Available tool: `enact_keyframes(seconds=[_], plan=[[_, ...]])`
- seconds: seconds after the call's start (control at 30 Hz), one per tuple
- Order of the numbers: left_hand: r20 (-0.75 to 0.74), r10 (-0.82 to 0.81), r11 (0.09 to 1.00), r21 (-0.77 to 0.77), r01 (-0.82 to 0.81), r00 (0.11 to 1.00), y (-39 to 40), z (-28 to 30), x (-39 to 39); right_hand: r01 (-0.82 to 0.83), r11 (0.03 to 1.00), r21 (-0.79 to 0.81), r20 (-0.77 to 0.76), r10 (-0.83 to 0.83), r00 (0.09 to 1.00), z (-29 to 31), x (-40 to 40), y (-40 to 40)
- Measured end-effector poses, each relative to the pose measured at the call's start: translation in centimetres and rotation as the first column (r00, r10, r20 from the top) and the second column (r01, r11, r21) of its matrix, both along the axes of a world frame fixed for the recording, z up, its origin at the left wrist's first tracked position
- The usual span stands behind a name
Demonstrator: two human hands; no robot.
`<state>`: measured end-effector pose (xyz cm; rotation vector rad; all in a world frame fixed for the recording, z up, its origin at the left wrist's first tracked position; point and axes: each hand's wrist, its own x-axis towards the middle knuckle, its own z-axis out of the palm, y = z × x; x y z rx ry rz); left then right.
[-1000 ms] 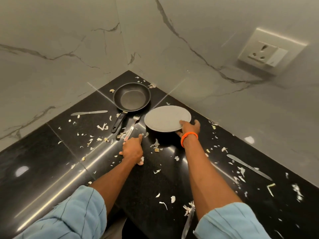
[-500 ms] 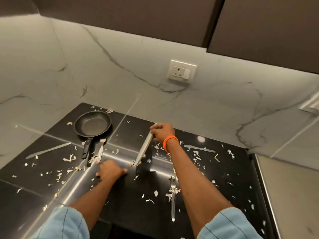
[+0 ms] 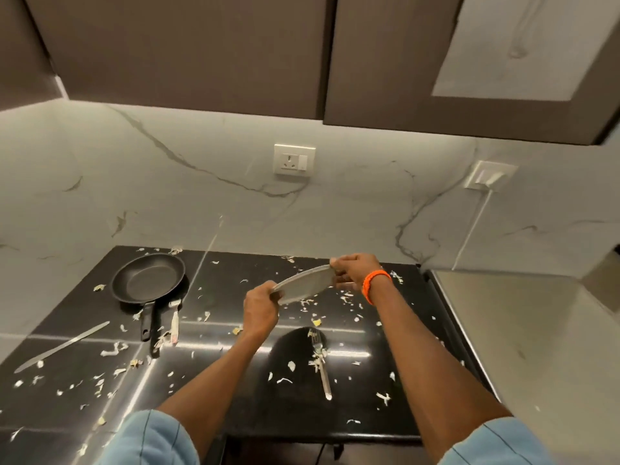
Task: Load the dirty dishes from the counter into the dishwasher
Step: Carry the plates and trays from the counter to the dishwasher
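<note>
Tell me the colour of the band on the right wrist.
Bright orange wristband, clearest in the head view.

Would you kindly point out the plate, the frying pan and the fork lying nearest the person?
plate [image 3: 303,286], head view, its grey underside.
frying pan [image 3: 147,279], head view, its inner base.
fork [image 3: 322,367], head view, its handle.

White marble-look wall panel [image 3: 167,196] with grey veins behind the glossy black stone table [image 3: 385,380]; dark brown flat-front upper cabinets [image 3: 188,52] above. White wall socket with switch [image 3: 294,160] on the panel, a second white square wall plate [image 3: 490,175] to its right with a thin white cable [image 3: 473,226] running down. Pale food scraps [image 3: 114,349] scattered over the table.
</note>
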<state>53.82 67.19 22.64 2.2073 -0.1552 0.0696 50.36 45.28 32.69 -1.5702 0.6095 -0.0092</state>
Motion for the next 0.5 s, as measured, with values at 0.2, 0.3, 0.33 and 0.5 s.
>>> enact_keyframes(seconds=[0.2,0.3,0.33,0.5], plan=[[0.020,-0.320,0.941,-0.110,0.320,0.947,-6.1,3.5,-1.9,-0.142,0.882,-0.450,-0.117,0.100,0.988,2.1,-7.6,-7.3],[0.050,-0.448,0.885,-0.116,0.451,0.893,-9.8,4.7,-4.5,-0.121,0.792,-0.599,-0.109,0.068,0.992,2.7,-12.0,-10.0],[0.049,-0.465,0.874,-0.130,0.467,0.884,-10.7,4.8,-5.0,-0.109,0.753,-0.649,-0.104,0.054,0.993,2.8,-13.0,-10.4],[0.092,-0.581,0.804,-0.088,0.588,0.808,-16.4,6.2,-9.2,-0.012,0.641,-0.767,-0.036,-0.025,0.999,1.9,-19.0,-14.0]])
